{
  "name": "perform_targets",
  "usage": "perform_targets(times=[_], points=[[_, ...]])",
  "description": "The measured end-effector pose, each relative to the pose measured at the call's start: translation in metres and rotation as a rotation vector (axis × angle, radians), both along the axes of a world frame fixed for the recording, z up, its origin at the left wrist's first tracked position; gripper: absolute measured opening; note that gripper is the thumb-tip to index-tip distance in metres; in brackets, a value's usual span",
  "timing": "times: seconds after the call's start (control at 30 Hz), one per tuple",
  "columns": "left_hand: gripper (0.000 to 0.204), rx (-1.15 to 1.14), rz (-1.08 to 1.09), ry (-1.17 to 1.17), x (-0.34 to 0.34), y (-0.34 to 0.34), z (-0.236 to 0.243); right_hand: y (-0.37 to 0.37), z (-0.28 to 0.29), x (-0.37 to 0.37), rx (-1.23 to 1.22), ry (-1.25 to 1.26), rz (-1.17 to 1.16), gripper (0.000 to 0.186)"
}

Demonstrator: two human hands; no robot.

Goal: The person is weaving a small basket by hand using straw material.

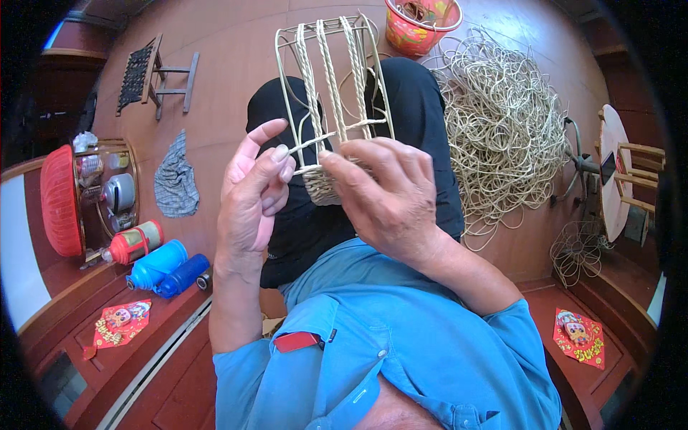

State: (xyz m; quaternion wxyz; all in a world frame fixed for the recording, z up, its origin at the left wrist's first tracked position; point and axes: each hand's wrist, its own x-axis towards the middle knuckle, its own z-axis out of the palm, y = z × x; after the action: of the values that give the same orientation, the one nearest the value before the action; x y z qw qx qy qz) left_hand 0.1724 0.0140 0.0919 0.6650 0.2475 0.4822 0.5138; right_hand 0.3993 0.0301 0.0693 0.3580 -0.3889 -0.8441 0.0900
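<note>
A narrow, partly woven basket (320, 184) stands between my knees, its wire frame bare at the far end. Twisted pale cords run lengthwise over the frame, and tight weaving covers the near end. My left hand (252, 179) is at the basket's left side, index finger raised, thumb and curled fingers closed at the end of a pale cord (312, 142) that crosses the frame. Over the near right part of the basket, my right hand (387, 190) is closed on it, thumb against the weaving. Its fingertips and whatever lies under them are partly hidden.
A large heap of loose cord (502, 129) lies to the right, beside a red patterned bucket (416, 32). At the left are a small stool (154, 75), a checked cloth (175, 179), flasks (158, 264) and a rack with a red cover (61, 201). A round stool (615, 172) is far right.
</note>
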Motion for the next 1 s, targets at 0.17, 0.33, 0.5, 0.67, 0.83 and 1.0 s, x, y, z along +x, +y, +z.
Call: perform_targets(times=[0.17, 0.33, 0.5, 0.67, 0.83, 1.0], points=[[0.043, 0.055, 0.15, -0.217, -0.01, 0.007, -0.01, -0.004, -0.003, -0.007, -0.015, -0.051, -0.001, 0.044], [0.038, 0.23, 0.139, -0.032, -0.029, 0.043, -0.001, -0.003, 0.0, -0.01, -0.008, -0.081, 0.017, 0.047], [0.036, 0.289, 0.072, 0.293, -0.027, 0.091, 0.0, 0.003, -0.001, -0.014, -0.048, -0.108, 0.024, 0.048], [0.02, 0.501, 0.02, 0.786, -0.007, 0.103, 0.007, 0.003, -0.002, -0.013, -0.026, -0.087, 0.029, 0.048], [0.017, 0.824, 0.064, 1.418, 0.01, 0.096, 0.002, 0.003, -0.005, -0.013, -0.021, -0.064, 0.013, 0.043], [0.021, 0.806, 0.088, 1.366, 0.005, 0.1, -0.011, 0.003, -0.009, -0.015, -0.024, -0.018, 0.0, 0.038]])
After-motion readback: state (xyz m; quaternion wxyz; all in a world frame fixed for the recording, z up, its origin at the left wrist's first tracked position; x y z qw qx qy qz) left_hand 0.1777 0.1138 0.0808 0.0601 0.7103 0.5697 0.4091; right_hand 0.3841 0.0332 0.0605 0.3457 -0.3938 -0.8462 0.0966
